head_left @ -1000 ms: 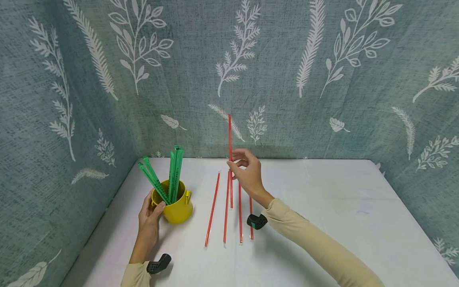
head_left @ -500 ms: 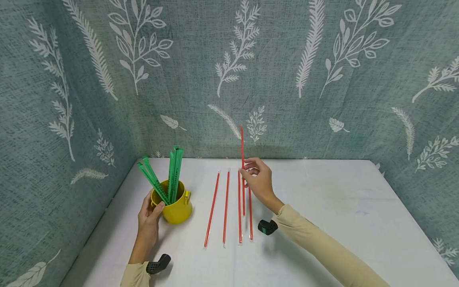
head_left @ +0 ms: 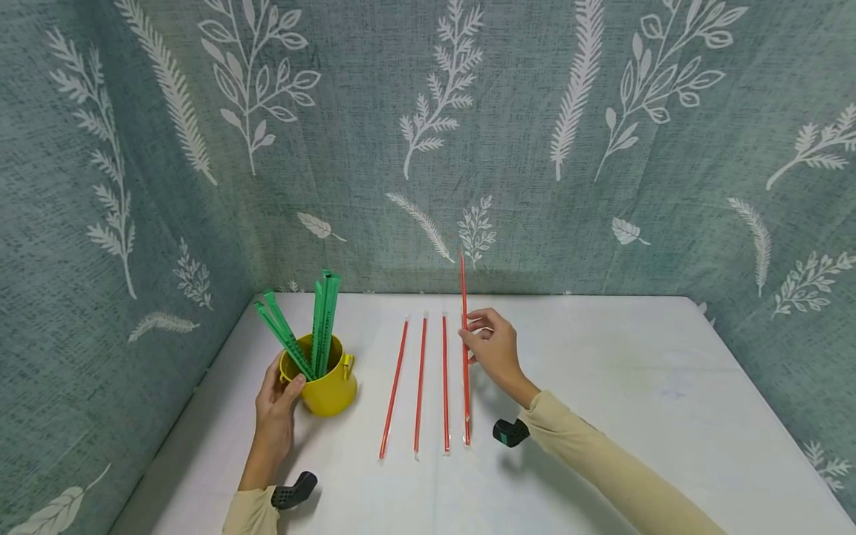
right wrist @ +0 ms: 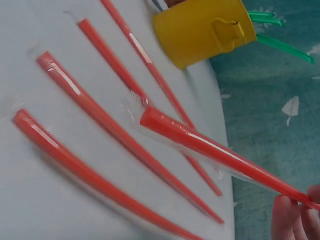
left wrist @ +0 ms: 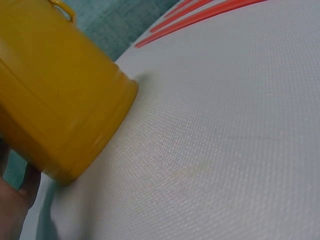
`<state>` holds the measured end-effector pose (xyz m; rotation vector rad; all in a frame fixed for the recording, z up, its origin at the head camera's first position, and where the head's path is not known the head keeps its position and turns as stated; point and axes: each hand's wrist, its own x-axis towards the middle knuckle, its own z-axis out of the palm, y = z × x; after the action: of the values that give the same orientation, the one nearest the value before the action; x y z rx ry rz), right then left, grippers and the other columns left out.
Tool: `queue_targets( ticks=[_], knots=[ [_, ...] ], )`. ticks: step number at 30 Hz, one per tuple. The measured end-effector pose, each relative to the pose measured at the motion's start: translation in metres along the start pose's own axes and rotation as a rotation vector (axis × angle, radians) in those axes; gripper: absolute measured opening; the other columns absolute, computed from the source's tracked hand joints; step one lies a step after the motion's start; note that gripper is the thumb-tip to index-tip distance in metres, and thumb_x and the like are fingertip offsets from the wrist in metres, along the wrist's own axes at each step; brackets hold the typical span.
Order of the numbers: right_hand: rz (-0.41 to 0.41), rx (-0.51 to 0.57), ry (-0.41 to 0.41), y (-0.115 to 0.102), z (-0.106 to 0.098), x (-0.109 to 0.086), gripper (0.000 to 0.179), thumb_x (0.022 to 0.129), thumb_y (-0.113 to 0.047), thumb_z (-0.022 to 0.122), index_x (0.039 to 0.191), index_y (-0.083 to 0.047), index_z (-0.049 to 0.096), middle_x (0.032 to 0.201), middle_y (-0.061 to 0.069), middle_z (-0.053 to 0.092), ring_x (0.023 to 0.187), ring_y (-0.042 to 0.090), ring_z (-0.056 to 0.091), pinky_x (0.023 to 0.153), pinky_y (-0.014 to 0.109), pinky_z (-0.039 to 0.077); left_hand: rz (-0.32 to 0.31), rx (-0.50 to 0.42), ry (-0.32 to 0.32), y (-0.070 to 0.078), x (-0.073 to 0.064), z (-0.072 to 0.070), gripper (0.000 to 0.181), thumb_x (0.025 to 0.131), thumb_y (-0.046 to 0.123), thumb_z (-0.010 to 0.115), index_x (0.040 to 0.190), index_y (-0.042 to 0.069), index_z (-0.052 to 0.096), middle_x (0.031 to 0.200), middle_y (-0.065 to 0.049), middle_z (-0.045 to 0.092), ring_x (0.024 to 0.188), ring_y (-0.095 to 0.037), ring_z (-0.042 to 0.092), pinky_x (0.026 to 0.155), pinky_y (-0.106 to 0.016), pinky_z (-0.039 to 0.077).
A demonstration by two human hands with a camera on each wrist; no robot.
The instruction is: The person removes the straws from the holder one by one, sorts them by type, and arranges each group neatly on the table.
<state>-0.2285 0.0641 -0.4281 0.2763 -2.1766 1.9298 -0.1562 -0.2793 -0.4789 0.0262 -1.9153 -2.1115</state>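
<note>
My left hand (head_left: 273, 425) holds the side of a yellow bucket-like pot (head_left: 333, 395), thumb at its rim. Several green wrapped sticks (head_left: 324, 323) stand in it, leaning different ways. Between thumb and fingers, my right hand (head_left: 495, 353) pinches a red straw (head_left: 464, 286) in a clear wrapper, tilted up with its top end away from me. This straw (right wrist: 200, 142) is raised over the table in the right wrist view. Several more wrapped red straws (head_left: 446, 386) lie side by side on the table; the held one overlaps the rightmost of them in the head view.
A white-covered table (head_left: 635, 416) spreads out under both hands. Behind and left of it hangs a grey-green cloth (head_left: 521, 223) with white leaf prints. A small black device (head_left: 510, 432) sits at the right wrist, another (head_left: 294, 490) at the left.
My right hand has moved right and a little towards me with the red straw, from above the middle straws to the rightmost one. The left hand and pot have stayed in place.
</note>
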Motion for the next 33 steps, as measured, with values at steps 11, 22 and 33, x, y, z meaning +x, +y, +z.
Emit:
queue_targets(
  ticks=[11,22,33],
  knots=[
    [0.112,-0.088,0.014,0.03,-0.012,-0.005,0.025,0.082,-0.003,0.07,0.105,-0.002,0.063,0.087,0.014,0.061,0.058,0.027,0.061,0.046,0.044,0.052,-0.011,-0.004,0.006,0.001,0.0,0.001,0.056,0.096,0.006,0.049,0.148,0.015,0.03,0.137,-0.001,0.039,0.122,-0.016,0.039,0.097,-0.015,0.036],
    [0.166,-0.173,0.033,0.043,-0.021,-0.011,0.022,0.081,-0.002,0.071,0.101,0.0,0.064,0.083,0.014,0.063,0.054,0.023,0.062,0.045,0.036,0.052,-0.009,0.01,0.007,0.0,0.0,0.001,0.056,0.096,0.006,0.049,0.148,0.016,0.031,0.137,-0.001,0.039,0.122,-0.016,0.038,0.098,-0.015,0.036],
    [0.224,-0.231,0.007,0.054,-0.022,-0.015,0.021,0.079,-0.001,0.071,0.098,0.004,0.064,0.079,0.012,0.063,0.051,0.02,0.061,0.043,0.032,0.051,-0.013,0.018,0.02,0.0,0.001,0.001,0.056,0.095,0.007,0.051,0.147,0.017,0.032,0.136,-0.001,0.04,0.121,-0.016,0.039,0.097,-0.015,0.036]
  ],
)
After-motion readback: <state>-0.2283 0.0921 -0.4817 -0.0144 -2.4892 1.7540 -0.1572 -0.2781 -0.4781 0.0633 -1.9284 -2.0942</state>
